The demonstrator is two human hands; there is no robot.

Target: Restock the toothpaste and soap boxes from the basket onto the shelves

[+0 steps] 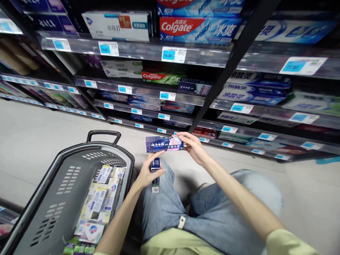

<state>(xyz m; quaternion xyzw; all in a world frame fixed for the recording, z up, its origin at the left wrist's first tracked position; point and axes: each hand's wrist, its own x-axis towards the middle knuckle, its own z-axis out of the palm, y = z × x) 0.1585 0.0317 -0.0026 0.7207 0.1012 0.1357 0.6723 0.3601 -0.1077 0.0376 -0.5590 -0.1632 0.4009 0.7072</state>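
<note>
I crouch before shop shelves of toothpaste. My right hand [193, 147] is closed on one end of a dark blue toothpaste box [164, 144], held level in front of me. My left hand [148, 174] grips a second, smaller blue and white box [155, 176], held upright just under the first box and above my knee. The two boxes are close together but apart.
A grey shopping basket [53, 192] with a black handle [104, 134] stands at my left, holding several small packets and soap boxes [98, 205]. Shelves [144, 49] with price tags and Colgate boxes [199, 26] rise ahead. A black upright post [229, 64] divides the shelving.
</note>
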